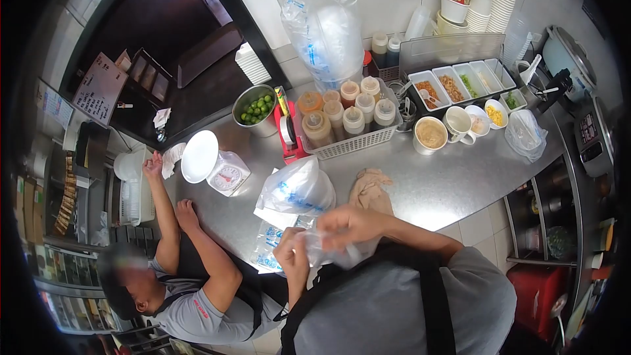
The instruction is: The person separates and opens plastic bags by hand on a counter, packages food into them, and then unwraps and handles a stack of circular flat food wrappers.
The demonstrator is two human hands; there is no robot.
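Just off the near edge of the bench (427, 181), a clear plastic bag (318, 254) sits between the person's hands. The left hand (292, 254) has its fingers pinched on it; the right hand (351, 225) is blurred, so I can't tell its grip. The bag looks light, limp, probably slippery, best held by its edges.

I can read no text here: handwriting on the far-left whiteboard (97, 90), blue print on the plastic bag (297, 187) before me, red lettering on a co-worker's sleeve (209, 301), all too small or blurred.
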